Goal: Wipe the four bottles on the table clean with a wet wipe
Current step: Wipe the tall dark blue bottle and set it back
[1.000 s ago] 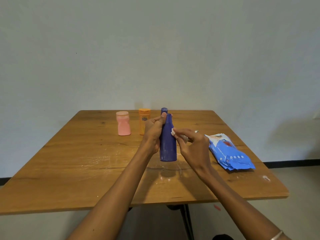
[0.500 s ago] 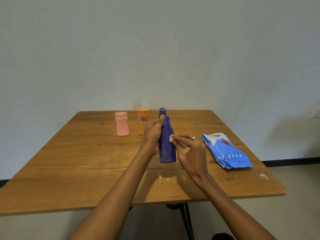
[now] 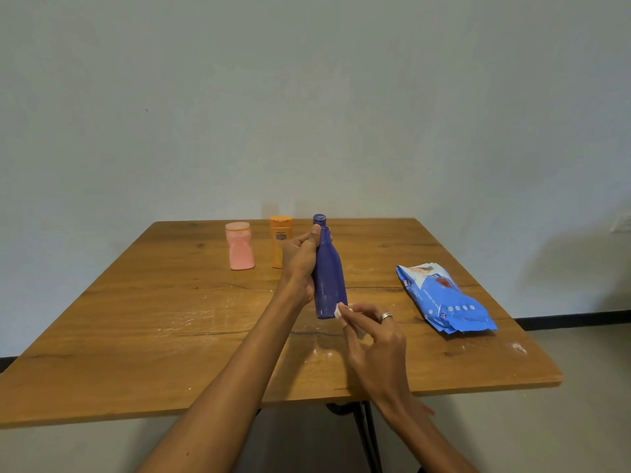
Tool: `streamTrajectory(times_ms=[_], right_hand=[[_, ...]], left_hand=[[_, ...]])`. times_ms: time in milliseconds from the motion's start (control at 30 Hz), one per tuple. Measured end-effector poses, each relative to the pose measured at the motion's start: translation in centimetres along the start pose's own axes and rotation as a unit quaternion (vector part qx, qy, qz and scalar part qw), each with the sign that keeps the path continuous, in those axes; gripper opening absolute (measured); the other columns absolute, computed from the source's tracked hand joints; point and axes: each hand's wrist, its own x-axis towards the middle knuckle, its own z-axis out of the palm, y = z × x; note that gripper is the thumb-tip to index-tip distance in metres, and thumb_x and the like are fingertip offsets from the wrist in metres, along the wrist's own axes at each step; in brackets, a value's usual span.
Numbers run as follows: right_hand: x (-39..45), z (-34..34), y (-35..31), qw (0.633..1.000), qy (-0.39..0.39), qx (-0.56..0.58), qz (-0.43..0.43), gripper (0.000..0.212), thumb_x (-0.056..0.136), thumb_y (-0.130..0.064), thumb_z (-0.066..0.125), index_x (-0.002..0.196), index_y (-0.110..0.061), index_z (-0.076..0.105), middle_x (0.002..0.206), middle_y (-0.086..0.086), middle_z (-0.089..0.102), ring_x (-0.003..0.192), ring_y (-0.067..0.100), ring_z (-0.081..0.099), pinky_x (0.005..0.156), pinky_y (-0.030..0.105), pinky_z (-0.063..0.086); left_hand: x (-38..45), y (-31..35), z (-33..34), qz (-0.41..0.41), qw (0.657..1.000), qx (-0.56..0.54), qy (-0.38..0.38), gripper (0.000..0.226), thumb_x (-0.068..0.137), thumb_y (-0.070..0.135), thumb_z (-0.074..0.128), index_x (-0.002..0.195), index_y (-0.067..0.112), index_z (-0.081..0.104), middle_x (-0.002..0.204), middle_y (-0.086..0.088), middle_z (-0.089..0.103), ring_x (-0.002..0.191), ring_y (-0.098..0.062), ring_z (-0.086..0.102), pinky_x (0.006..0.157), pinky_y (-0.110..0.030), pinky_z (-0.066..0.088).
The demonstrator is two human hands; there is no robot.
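My left hand (image 3: pixel 300 264) grips a tall dark blue bottle (image 3: pixel 329 281) from its left side, holding it upright just above the wooden table (image 3: pixel 153 319). My right hand (image 3: pixel 374 336) pinches a small white wet wipe (image 3: pixel 339 310) and presses it to the bottle's lower right edge. Behind the held bottle, only the cap of a second blue bottle (image 3: pixel 319 219) shows. A pink bottle (image 3: pixel 240 245) and an orange bottle (image 3: pixel 280 233) stand at the far side, the orange one partly hidden by my left hand.
A blue pack of wet wipes (image 3: pixel 444 298) lies on the table to the right. White smears mark the tabletop near the middle. A plain wall rises behind the table, and a black table leg (image 3: pixel 370 435) shows below its front edge.
My right hand has slid the wipe down the blue bottle, from its upper body to near its base. The left hand keeps its grip on the bottle.
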Motion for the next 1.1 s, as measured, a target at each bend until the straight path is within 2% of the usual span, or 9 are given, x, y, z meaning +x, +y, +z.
streamTrajectory(times_ms=[100,200,400,567,733,867,1000,1100], right_hand=[[-0.2,0.3,-0.7,0.997,-0.027,-0.043,-0.057,0.034,0.086,-0.011,0.077,0.116,-0.026,0.072,0.107,-0.007,0.059,0.099,0.000,0.057,0.079,0.015,0.052],[-0.1,0.4,-0.7,0.995,-0.041,-0.051,-0.068,0.035,0.086,-0.013,0.077,0.118,-0.026,0.070,0.110,-0.006,0.058,0.103,0.002,0.057,0.082,0.016,0.053],[0.5,0.0,-0.7,0.999,0.046,0.010,0.020,0.029,0.088,-0.013,0.074,0.114,-0.027,0.072,0.107,-0.008,0.060,0.100,0.005,0.060,0.075,0.015,0.053],[-0.2,1.1,-1.5,0.998,0.005,-0.051,-0.035,0.034,0.085,-0.008,0.075,0.115,-0.024,0.071,0.108,-0.006,0.058,0.100,0.005,0.057,0.083,0.014,0.050],[-0.8,1.9,-2.2,0.991,-0.038,-0.097,-0.084,0.042,0.081,-0.012,0.078,0.120,-0.024,0.068,0.110,-0.008,0.062,0.105,0.000,0.052,0.090,0.010,0.045],[-0.7,1.2,-1.9,0.996,-0.023,-0.062,-0.059,0.043,0.081,-0.012,0.078,0.119,-0.028,0.066,0.109,-0.011,0.064,0.102,0.004,0.057,0.085,0.018,0.050],[0.3,0.1,-1.5,0.999,0.033,-0.013,-0.010,0.029,0.084,-0.012,0.077,0.108,-0.028,0.070,0.101,-0.011,0.062,0.092,0.006,0.061,0.072,0.024,0.053],[2.2,-0.2,-1.6,0.999,0.044,-0.003,-0.003,0.026,0.086,-0.014,0.077,0.108,-0.027,0.073,0.101,-0.009,0.063,0.091,0.005,0.062,0.072,0.025,0.054]], left_hand=[[-0.1,-0.1,0.2,0.000,1.000,0.002,-0.005,0.029,0.098,0.035,0.063,0.092,0.008,0.073,0.089,-0.014,0.073,0.082,-0.032,0.065,0.074,-0.045,0.055],[-0.4,0.2,0.2,0.001,1.000,0.008,0.005,0.028,0.099,0.034,0.062,0.083,0.012,0.072,0.087,-0.014,0.071,0.082,-0.033,0.064,0.077,-0.047,0.053],[-0.6,0.9,0.2,0.003,1.000,0.001,0.020,0.029,0.099,0.033,0.062,0.078,0.013,0.067,0.082,-0.012,0.067,0.082,-0.032,0.061,0.077,-0.047,0.051],[-1.1,0.6,0.4,0.011,1.000,0.000,0.014,0.030,0.097,0.034,0.065,0.080,0.009,0.067,0.089,-0.019,0.067,0.082,-0.034,0.062,0.076,-0.048,0.051],[-1.1,0.3,0.5,0.004,1.000,-0.005,0.021,0.030,0.098,0.031,0.064,0.076,0.011,0.068,0.085,-0.016,0.067,0.077,-0.032,0.063,0.071,-0.042,0.053],[-0.9,0.4,0.1,-0.004,1.000,-0.021,0.018,0.037,0.098,0.027,0.064,0.063,0.018,0.071,0.078,-0.013,0.067,0.078,-0.033,0.062,0.076,-0.049,0.052],[-1.2,0.5,0.0,-0.010,1.000,-0.015,0.019,0.027,0.097,0.029,0.065,0.079,0.010,0.068,0.080,-0.012,0.069,0.077,-0.031,0.063,0.077,-0.048,0.053],[-1.7,0.6,0.5,-0.016,1.000,-0.009,0.004,0.028,0.096,0.031,0.066,0.091,0.003,0.067,0.092,-0.018,0.066,0.084,-0.033,0.061,0.076,-0.046,0.053]])
